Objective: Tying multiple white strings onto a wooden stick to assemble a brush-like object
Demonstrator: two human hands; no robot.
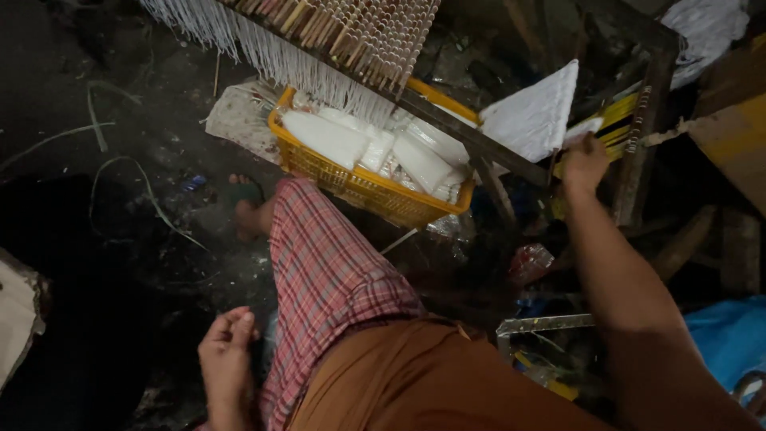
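Observation:
My left hand [228,351] hangs low beside my checked red cloth wrap [327,279], fingers loosely curled, holding nothing. My right hand [584,164] reaches up and forward with its fingers closed around something small by the yellow-and-black frame part [621,120], just under a white sheet [533,116]; what it grips is hidden. A yellow plastic crate [363,187] filled with white packets [327,137] sits on the floor ahead of my foot [249,211]. Above it runs a wooden frame [447,120] with many white strands [279,56] hanging from it.
The floor [120,199] is dark and littered with thin strips and scraps. A blue plastic bag [730,339] lies at the right, a metal angle piece [546,323] near my right arm, and a pale board edge [16,315] at the far left.

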